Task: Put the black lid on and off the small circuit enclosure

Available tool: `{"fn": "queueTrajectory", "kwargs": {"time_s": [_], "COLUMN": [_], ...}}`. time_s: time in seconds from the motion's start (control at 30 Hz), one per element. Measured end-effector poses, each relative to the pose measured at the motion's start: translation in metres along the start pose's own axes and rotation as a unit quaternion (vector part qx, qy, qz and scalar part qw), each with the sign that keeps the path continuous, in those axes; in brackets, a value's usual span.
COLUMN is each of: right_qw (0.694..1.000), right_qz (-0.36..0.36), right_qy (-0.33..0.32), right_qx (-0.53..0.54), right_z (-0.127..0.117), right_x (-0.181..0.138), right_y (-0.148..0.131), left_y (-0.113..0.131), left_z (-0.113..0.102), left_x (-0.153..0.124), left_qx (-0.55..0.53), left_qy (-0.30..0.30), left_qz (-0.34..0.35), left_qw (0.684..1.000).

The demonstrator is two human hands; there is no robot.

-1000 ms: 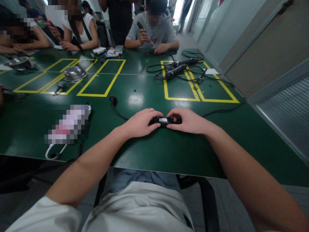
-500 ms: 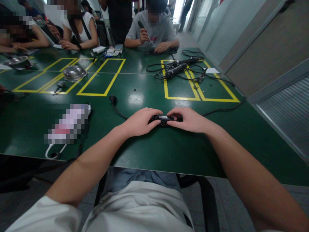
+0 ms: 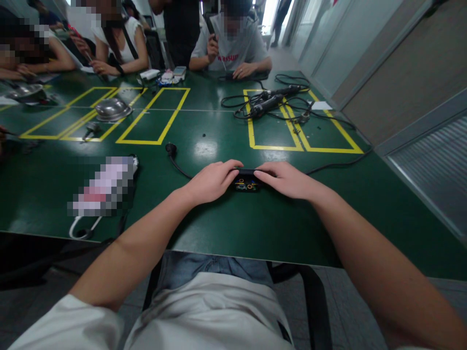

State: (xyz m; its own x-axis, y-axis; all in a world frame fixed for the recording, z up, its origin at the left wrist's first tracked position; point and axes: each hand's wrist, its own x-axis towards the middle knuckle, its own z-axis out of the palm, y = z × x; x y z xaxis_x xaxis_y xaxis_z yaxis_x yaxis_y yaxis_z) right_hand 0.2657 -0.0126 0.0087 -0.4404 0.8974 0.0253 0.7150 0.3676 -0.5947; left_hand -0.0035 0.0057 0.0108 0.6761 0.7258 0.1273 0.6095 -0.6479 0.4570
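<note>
A small black device [image 3: 246, 181] lies on the green table [image 3: 226, 223] between my hands, its open side toward me showing coloured parts inside. My left hand [image 3: 211, 181] grips its left end with curled fingers. My right hand [image 3: 288, 180] holds its right end, fingers pressed along the top edge. A black cable with a plug [image 3: 170, 149] runs from the left toward the device, and another cable [image 3: 339, 166] leads off to the right.
Yellow tape boxes [image 3: 153, 116] mark the table. Black tools and tangled cables [image 3: 268, 103] lie at the far right box. A metal bowl [image 3: 112, 110] and a blurred-out object [image 3: 102, 187] lie left. Several people sit at the far side, one holding a screwdriver [image 3: 211, 34].
The black device has been rolled toward me between both hands: its labelled face showed before, now its open inside with coloured parts faces up. The far person raised the screwdriver.
</note>
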Motion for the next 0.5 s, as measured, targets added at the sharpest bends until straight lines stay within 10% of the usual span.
{"fn": "queueTrajectory", "kwargs": {"time_s": [0.5], "right_qw": [1.0], "right_qz": [0.005], "right_qy": [0.015], "right_qx": [0.007], "right_z": [0.0017], "right_x": [0.0003], "right_y": [0.0019], "left_y": [-0.0016], "left_z": [0.0], "left_x": [-0.0009], "left_qx": [0.004], "left_qy": [0.008], "left_qz": [-0.012], "left_qw": [1.0]}}
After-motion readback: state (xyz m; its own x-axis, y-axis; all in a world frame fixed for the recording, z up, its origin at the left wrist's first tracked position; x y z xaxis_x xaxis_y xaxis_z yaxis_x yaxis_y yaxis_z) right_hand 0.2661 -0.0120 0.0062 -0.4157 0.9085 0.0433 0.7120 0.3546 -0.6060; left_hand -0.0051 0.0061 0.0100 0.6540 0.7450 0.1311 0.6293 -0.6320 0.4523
